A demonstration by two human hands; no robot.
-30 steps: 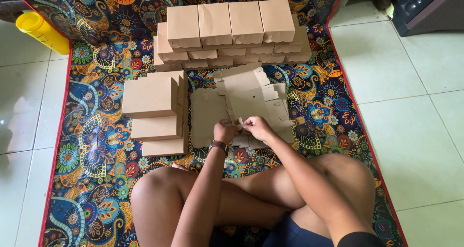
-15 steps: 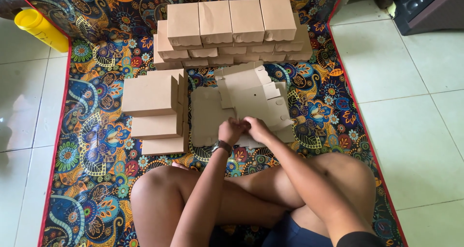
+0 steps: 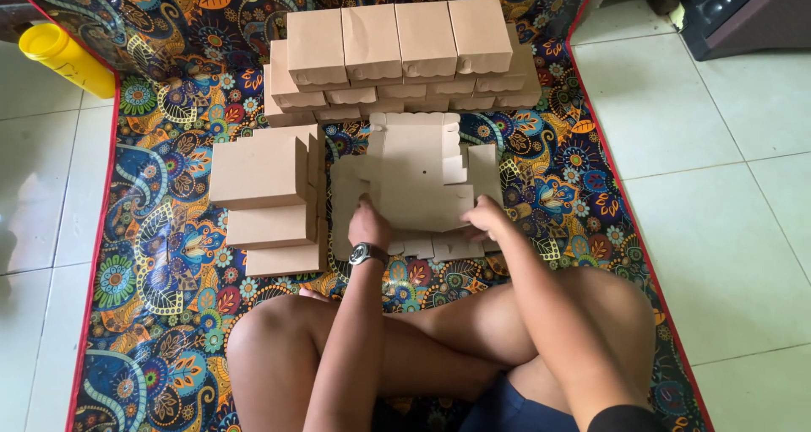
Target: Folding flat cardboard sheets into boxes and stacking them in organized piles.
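Both hands grasp one flat cardboard box blank [image 3: 414, 174] at its near edge, left hand [image 3: 368, 225] on the left part, right hand [image 3: 487, 218] on the right; blank lies atop a flat stack on the patterned mat [image 3: 152, 255]. Four folded boxes [image 3: 397, 39] top the rear pile; three [image 3: 266, 200] stacked left. One yellow bottle [image 3: 63, 56].

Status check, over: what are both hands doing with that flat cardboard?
Left hand and right hand both grip the flat cardboard blank at its near edge. Folded boxes stacked to the left. Nothing in the way.
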